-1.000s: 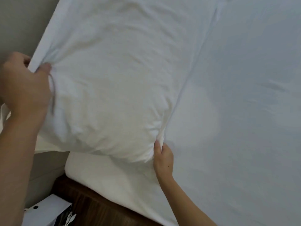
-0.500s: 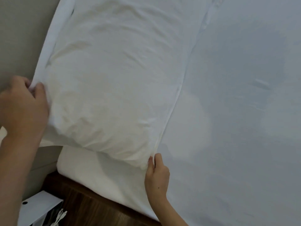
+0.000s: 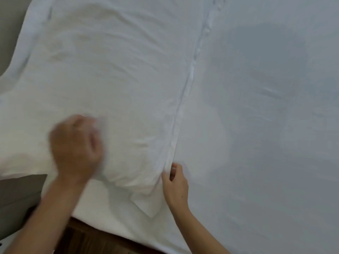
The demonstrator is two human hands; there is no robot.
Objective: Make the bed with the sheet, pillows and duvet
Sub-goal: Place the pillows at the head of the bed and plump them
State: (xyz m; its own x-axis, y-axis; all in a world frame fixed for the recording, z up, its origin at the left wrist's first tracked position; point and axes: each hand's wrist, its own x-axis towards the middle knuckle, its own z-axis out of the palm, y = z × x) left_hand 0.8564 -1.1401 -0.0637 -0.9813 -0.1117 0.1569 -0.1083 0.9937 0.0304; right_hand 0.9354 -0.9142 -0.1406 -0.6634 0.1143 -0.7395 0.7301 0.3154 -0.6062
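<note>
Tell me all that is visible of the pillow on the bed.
The pillow is white and plump in a wrinkled, cotton-like case with a flat flange border. It lies flat on the white sheet at the bed's left side. The blurred left hand is on its near end; the right hand pinches its near right edge.

No readable text, label, brand, number or sign shows anywhere in the view.

Your right hand (image 3: 175, 182) pinches the pillow (image 3: 110, 79) edge; left hand (image 3: 76, 147), blurred, lies on its near end.
</note>
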